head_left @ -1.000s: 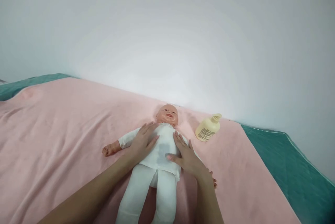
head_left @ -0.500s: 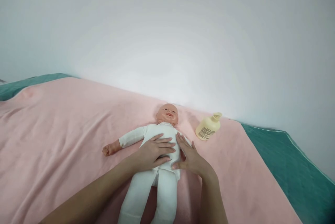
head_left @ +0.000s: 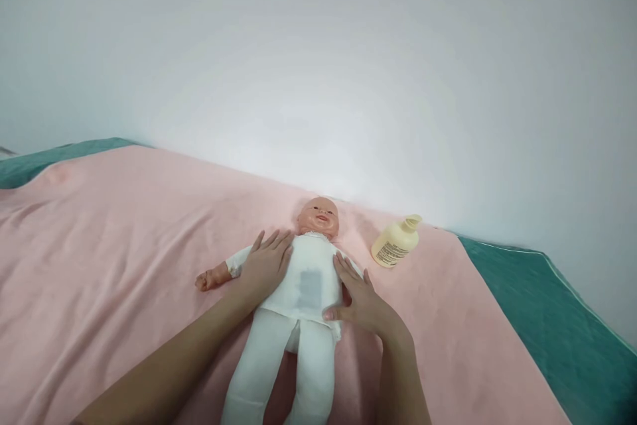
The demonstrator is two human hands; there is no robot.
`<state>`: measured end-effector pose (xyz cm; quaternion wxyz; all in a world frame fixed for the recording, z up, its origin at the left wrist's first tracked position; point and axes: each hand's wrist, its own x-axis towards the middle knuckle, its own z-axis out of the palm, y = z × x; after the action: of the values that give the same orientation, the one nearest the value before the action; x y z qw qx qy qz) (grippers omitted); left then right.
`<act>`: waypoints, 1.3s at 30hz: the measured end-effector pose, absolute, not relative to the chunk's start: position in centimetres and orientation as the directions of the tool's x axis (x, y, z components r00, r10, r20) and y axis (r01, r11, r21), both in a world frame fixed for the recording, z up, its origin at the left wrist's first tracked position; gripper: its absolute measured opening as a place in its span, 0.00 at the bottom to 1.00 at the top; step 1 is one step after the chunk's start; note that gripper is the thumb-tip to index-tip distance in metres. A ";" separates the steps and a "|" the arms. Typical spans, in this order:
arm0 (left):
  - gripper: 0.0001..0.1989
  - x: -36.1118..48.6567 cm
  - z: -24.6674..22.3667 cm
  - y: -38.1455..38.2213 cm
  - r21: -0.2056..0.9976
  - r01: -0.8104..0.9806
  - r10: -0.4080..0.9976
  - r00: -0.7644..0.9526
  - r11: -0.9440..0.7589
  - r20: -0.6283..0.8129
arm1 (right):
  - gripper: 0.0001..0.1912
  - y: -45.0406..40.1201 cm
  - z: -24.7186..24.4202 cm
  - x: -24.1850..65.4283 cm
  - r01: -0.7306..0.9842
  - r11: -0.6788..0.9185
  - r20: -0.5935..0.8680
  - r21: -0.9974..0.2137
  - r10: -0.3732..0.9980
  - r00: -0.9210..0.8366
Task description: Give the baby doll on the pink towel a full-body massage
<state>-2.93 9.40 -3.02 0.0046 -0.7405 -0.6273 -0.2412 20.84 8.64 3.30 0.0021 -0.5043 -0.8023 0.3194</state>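
Note:
A baby doll in white cloth lies on its back, its bald head toward the wall. A grey rectangular patch shows on its belly. My left hand rests flat over the doll's shoulder and upper arm on the left side, fingers extended. Against the doll's other side lies my right hand, fingers spread and thumb on the lower edge of the shirt. Neither hand grips anything. The doll's arm on the right is mostly hidden.
A pale yellow pump bottle stands to the right of the doll's head. Under everything is a pink blanket, over a green cover seen at both sides. A plain wall rises behind.
My left hand has moved left from the doll's chest to its shoulder, uncovering the grey patch. My right hand has stayed almost in place.

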 end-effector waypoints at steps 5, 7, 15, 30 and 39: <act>0.23 -3.8 -3.6 9.7 0.189 0.961 0.927 0.122 -0.200 0.356 | 0.51 8.0 3.9 20.6 0.792 0.320 -0.276 -0.520 0.815 -0.510; 0.23 -3.8 -3.7 9.7 0.172 0.964 0.924 0.130 -0.202 0.360 | 0.44 7.6 4.3 20.1 0.720 0.399 -0.207 -0.568 0.777 -0.594; 0.22 -3.8 -3.9 9.8 0.176 0.964 0.924 0.125 -0.200 0.361 | 0.23 6.8 3.9 16.2 0.499 0.604 -0.023 -0.621 0.622 -0.782; 0.21 -3.8 -3.6 9.9 0.226 0.954 0.913 0.095 -0.197 0.397 | 0.40 8.4 0.1 15.5 0.762 0.486 0.035 -0.429 0.851 -0.523; 0.21 -3.7 -2.9 9.5 0.308 0.927 0.915 0.081 -0.215 0.395 | 0.45 9.0 -1.7 15.7 0.757 0.367 0.126 -0.541 0.925 -0.358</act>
<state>-3.72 9.54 -2.92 0.0113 -0.7350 -0.6264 -0.2592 15.74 8.99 -1.68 0.2103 -0.5260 -0.7995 0.1999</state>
